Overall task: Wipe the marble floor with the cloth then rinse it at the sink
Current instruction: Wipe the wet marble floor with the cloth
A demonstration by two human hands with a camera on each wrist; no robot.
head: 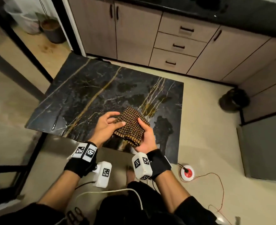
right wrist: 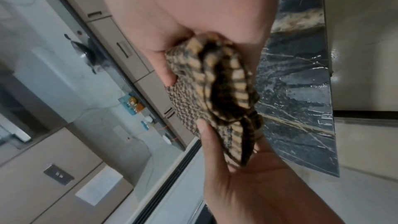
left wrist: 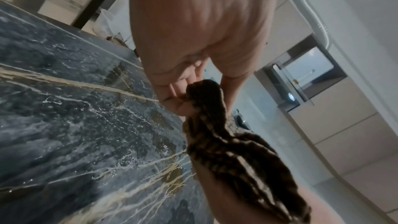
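A black marble slab with gold and white veins lies on the beige floor, with wet patches on it. Just above its near edge both hands hold a folded brown-and-orange checked cloth. My left hand pinches the cloth's left side, thumb on top. My right hand cradles the cloth in its palm, thumb pressed over its right edge. In the left wrist view the cloth hangs bunched from the fingertips over the slab. The right wrist view shows the cloth folded between both hands.
Beige cabinets with drawers line the far side. A dark round object sits on the floor at right. A red-and-white socket with a thin cable lies near the slab's right corner. A black door frame runs along the left.
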